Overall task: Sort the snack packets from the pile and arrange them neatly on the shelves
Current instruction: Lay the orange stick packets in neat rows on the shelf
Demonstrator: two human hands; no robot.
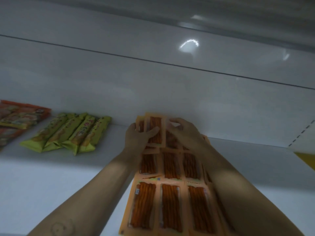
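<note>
Orange packets (170, 200) with clear windows showing reddish sticks lie in rows on the white shelf (59, 184), running from the front edge to the back. At the far end, my left hand (136, 135) grips an orange packet (156, 124) with its thumb across the front. My right hand (184, 132) pinches the right side of that far group of packets, fingers curled over the top edge. Both forearms reach in along the two sides of the rows.
Several yellow-green packets (71, 132) lie side by side to the left on the shelf. Further left lies a stack of red-orange packets (18, 116). The white back wall (153, 92) stands just behind my hands. A yellow object (306, 159) shows at the right edge.
</note>
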